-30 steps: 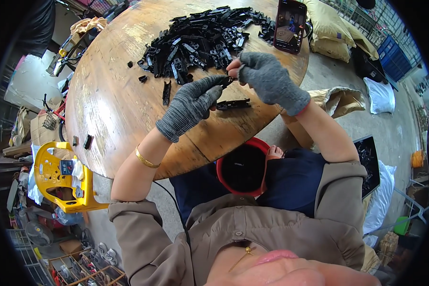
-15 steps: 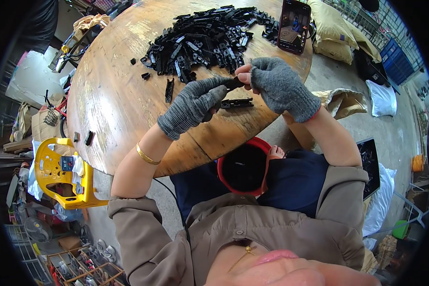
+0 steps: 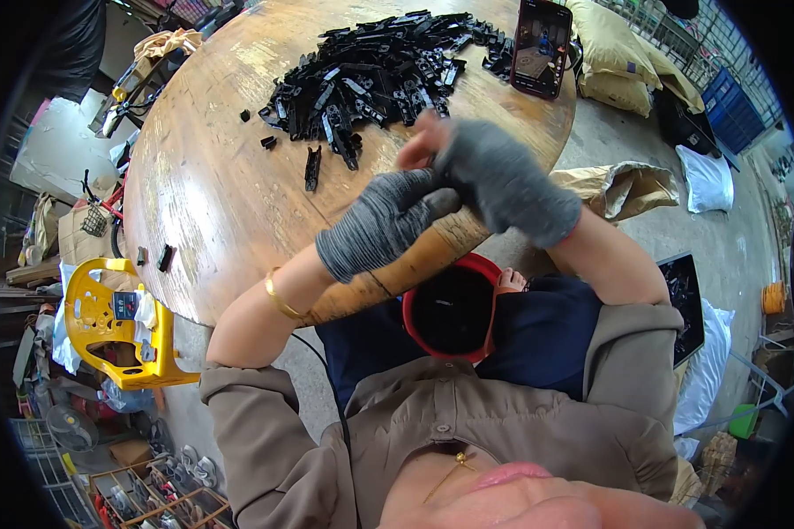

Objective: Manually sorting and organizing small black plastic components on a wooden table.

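Observation:
My left hand [image 3: 386,222], in a grey fingerless glove, is closed over the near edge of the round table, its thumb pointing right. Whatever it grips is hidden behind the fingers. Across its fingertips passes my right hand [image 3: 503,181], gloved alike and smeared by motion; its bare fingertips point up and left. Whether they hold anything does not show. Beyond the hands lies a large heap of black plastic parts [image 3: 362,84]. One single black clip-like part [image 3: 312,168] rests apart, left of the hands.
The worn wooden table [image 3: 212,194] fills the upper middle. A phone [image 3: 540,48] stands at its far right. Below the near edge is a red bucket [image 3: 408,313] with dark contents. A yellow plastic chair [image 3: 86,295] stands left; an open paper sack [image 3: 613,187] sits right.
My left hand has shifted right and slightly nearer; my right hand has swung left across it. The black part between my fingertips and the one lying beneath them are now out of sight.

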The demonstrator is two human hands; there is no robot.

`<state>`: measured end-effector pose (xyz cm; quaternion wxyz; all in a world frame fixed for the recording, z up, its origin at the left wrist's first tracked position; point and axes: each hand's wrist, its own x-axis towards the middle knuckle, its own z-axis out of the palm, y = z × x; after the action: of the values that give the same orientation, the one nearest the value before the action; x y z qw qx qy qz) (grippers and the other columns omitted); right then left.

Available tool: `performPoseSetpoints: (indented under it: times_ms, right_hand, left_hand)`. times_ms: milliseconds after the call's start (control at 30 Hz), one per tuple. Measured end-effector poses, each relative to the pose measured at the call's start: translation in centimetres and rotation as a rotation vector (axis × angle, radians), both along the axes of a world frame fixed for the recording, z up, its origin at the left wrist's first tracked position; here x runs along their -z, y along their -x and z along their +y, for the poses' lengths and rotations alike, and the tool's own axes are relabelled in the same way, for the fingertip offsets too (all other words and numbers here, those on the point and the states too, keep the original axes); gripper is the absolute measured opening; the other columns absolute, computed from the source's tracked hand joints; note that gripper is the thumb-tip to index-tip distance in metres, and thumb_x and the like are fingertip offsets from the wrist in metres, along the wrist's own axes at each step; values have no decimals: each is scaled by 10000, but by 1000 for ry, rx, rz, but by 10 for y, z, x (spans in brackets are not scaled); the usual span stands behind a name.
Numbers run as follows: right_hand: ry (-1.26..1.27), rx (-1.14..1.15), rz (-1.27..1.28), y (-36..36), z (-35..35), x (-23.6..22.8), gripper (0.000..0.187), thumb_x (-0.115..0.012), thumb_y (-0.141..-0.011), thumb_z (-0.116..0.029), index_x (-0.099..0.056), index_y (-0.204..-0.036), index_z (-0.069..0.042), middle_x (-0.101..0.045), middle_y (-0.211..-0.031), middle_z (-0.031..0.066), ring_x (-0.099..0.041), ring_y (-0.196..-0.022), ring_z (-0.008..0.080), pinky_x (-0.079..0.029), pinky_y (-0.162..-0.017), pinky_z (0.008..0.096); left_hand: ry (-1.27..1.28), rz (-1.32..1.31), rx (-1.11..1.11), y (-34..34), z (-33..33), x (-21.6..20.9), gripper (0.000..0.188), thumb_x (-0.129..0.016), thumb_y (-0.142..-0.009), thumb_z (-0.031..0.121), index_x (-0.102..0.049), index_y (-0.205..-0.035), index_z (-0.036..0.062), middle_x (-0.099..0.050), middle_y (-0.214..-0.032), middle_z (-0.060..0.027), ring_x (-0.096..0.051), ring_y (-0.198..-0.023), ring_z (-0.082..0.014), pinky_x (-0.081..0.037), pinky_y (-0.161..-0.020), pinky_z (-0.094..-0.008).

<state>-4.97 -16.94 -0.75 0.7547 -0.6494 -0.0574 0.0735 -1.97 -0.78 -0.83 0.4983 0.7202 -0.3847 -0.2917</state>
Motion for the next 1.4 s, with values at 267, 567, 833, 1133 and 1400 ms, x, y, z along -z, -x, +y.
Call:
performPoseSetpoints:
  times_ms: [267,567,833,1133,1400]
  right_hand:
    - [132,5,-111,0,2,-4,578,-438,-848,-530,-604,-878,23,-609,-794,122,-592,-767,160,-491,-695,247]
    - [626,376,-369,-58,-71,24,263,-551,-850,-286,-624,-820,-35,-615,-758,69,-582,-703,138,-455,-647,248]
    - [1290,361,-782,-67,-51,30,160,-615,-763,-173,-639,-857,-45,-598,-774,118,-588,-692,245,-468,-653,335]
    - [1476,534,-570,-84,-91,24,203,-582,-760,-183,-616,-886,-27,-608,-830,149,-594,-800,299,-470,-731,360]
    - [1703,422,-434,-104,-78,15,329,-486,-740,-119,-551,-1057,-59,-577,-966,192,-575,-871,329,-459,-773,389]
  left_hand:
    - [56,-412,15,5,3,8,209,-528,-854,118,-576,-1018,-3,-620,-890,-121,-591,-818,-225,-450,-726,-289]
    - [-142,-754,194,23,-3,17,267,-560,-806,233,-580,-1063,166,-543,-852,-113,-575,-703,-291,-484,-618,-351]
    - [300,-261,-277,-32,3,30,188,-647,-766,180,-617,-916,71,-600,-810,-82,-591,-725,-206,-506,-664,-302]
    - [-736,-857,-565,-80,20,11,408,-575,-794,384,-513,-994,33,-599,-869,-166,-588,-871,-285,-473,-757,-361]
    - [-498,-1085,-425,-60,25,27,249,-543,-802,202,-494,-982,36,-601,-878,-158,-588,-812,-295,-474,-708,-395]
